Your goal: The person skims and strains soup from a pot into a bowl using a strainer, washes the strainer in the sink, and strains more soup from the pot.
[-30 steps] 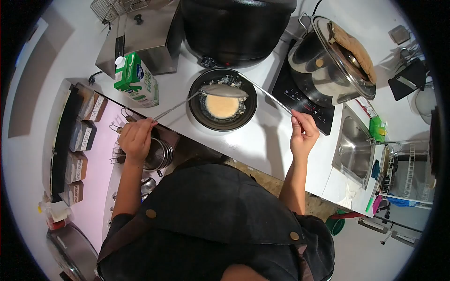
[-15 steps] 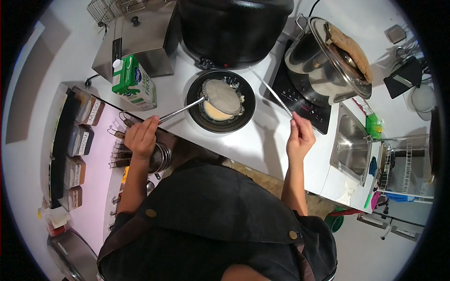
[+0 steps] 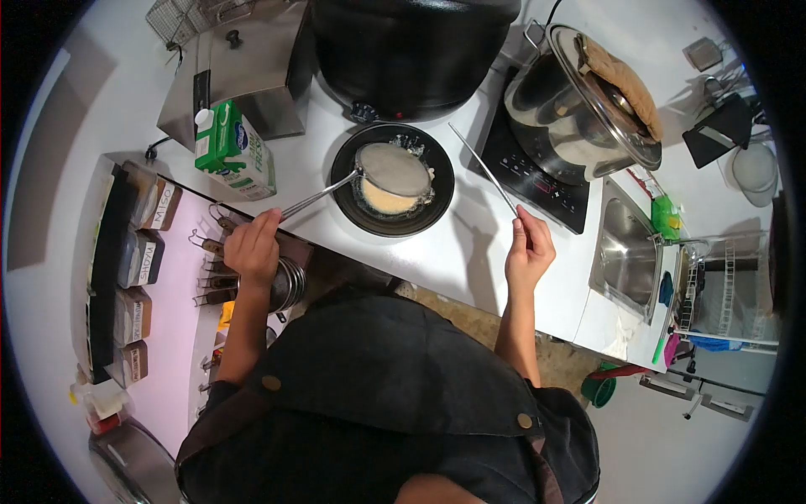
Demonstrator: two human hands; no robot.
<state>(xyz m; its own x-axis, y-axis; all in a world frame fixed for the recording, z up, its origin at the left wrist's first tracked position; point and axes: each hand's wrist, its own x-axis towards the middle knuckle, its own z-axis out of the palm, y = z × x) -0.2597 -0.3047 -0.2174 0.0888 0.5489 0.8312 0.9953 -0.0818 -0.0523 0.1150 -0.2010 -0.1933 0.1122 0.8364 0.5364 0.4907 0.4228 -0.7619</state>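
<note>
My left hand (image 3: 252, 248) is closed around the handle of a round fine-mesh strainer (image 3: 393, 168). The strainer's mesh, with pale matter in it, lies over a black bowl (image 3: 342, 210). Beneath the mesh, a creamy yellow liquid (image 3: 386, 200) shows in the bowl, with whitish bits clinging to the inner wall. To the right of the bowl, my right hand (image 3: 529, 250) pinches slim metal chopsticks (image 3: 484, 166); whether one or two, I cannot tell. Their far tip points up and left, apart from the bowl.
A green-and-white milk carton (image 3: 233, 151) stands left of the bowl, and a black soup kettle (image 3: 411, 59) behind it. On the right, a lidded steel pot (image 3: 562, 118) sits on an induction cooker (image 3: 537, 181), near a sink (image 3: 625, 252). Labelled containers (image 3: 143, 260) line the left.
The whole view has shifted slightly left. My right hand and the chopsticks have dipped a little toward me. The strainer stays over the bowl in my left hand.
</note>
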